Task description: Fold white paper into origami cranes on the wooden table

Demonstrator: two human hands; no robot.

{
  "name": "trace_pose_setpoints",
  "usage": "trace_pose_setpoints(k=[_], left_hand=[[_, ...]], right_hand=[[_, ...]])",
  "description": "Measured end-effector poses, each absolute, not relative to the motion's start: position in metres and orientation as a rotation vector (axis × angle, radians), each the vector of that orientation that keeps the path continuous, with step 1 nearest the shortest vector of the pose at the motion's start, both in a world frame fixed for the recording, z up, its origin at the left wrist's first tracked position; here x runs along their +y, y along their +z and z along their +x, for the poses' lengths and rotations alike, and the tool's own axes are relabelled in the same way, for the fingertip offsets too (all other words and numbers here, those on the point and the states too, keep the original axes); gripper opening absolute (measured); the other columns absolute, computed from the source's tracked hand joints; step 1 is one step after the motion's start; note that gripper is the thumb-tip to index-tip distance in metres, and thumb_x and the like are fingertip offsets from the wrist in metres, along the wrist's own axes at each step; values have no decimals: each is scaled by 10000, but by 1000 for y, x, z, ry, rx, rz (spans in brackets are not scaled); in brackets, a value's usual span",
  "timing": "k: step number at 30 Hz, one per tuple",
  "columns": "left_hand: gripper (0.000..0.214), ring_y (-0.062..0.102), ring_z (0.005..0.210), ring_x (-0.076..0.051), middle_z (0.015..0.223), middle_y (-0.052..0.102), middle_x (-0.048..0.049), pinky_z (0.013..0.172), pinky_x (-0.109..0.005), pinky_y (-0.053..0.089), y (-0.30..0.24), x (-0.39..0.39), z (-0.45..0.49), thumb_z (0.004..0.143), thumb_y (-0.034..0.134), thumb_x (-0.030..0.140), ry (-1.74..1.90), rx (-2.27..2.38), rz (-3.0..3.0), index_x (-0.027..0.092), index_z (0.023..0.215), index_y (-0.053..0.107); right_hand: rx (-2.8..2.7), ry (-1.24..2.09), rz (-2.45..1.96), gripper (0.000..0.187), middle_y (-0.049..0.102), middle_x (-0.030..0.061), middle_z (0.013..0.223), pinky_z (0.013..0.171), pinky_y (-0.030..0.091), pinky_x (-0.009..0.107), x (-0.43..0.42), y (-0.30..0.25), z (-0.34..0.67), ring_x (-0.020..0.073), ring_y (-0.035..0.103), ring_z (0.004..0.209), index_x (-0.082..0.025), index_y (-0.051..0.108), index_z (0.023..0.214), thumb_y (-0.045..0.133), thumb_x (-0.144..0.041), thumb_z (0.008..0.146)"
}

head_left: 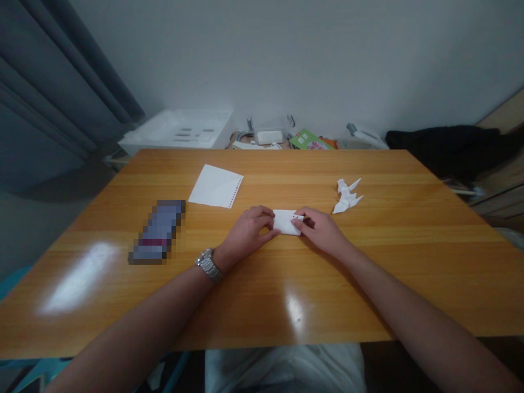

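Observation:
A small folded piece of white paper (285,222) lies between my two hands at the middle of the wooden table (262,295). My left hand (250,229) grips its left edge, thumb below and fingers above. At the right end, my right hand (320,228) pinches the paper between thumb and fingers, near a corner with a few punched holes. Some fingertips are hidden by the hands. To the right of my right hand stands a folded white paper figure (347,196) with pointed parts.
A loose white sheet (216,186) with a perforated edge lies at the back left. Nearer, a pixelated phone-like object (159,229) rests on the table. Behind the table are a white plastic bin (180,125), a green booklet (309,140) and dark cloth (450,150).

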State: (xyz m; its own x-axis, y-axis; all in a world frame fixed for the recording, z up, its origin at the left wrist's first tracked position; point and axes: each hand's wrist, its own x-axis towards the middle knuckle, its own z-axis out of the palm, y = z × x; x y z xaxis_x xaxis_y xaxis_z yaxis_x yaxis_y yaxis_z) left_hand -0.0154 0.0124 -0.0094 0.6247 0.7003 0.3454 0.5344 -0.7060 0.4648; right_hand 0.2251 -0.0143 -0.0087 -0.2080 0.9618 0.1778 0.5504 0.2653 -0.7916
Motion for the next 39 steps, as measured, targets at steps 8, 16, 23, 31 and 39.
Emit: trace_pose_setpoints(k=[8,16,23,31,39], left_hand=[[232,600,1153,-253,1256,627,-97,1036,-431,483,-14,13,-13,907,712,328,762,1023,2442,176,740,660],[216,623,1157,-216,1260,643,-86,1061,-393,476,-13,9,-12,939,669,332,771,1000,2360,184,787,627],[443,536,1245,-307,1293,589,-155,1111,-497,432,-13,5,-11,931,657,432,823,1282,2504,139,1259,604],[322,534,1227,-296,1267,584,-117,1094,-494,433,-13,5,-14,909,682,341,749,1229,2523,193,1193,646],[314,525,1202,-289,1216,578,-113,1085,-470,433,-14,5,-13,898,696,305,757,1219,2515,170,1169,608]], right_hand=[[-1925,559,-1354,148,712,52,921,741,489,329,-8,-12,224,206,645,810,-203,688,980,624,-332,945],[-2089,348,-1338,317,626,120,1143,1008,477,460,-3,-24,231,292,606,1108,-205,693,1195,686,-364,920],[-2164,350,-1321,360,589,127,1211,1019,471,492,-8,-23,228,313,580,1149,-238,674,1247,677,-396,923],[-2153,378,-1361,278,587,111,1158,996,460,474,-10,-19,226,304,574,1110,-229,663,1135,693,-390,910],[-2144,384,-1375,243,600,96,1067,922,454,430,-12,-19,223,289,563,1034,-209,616,1025,722,-384,894]])
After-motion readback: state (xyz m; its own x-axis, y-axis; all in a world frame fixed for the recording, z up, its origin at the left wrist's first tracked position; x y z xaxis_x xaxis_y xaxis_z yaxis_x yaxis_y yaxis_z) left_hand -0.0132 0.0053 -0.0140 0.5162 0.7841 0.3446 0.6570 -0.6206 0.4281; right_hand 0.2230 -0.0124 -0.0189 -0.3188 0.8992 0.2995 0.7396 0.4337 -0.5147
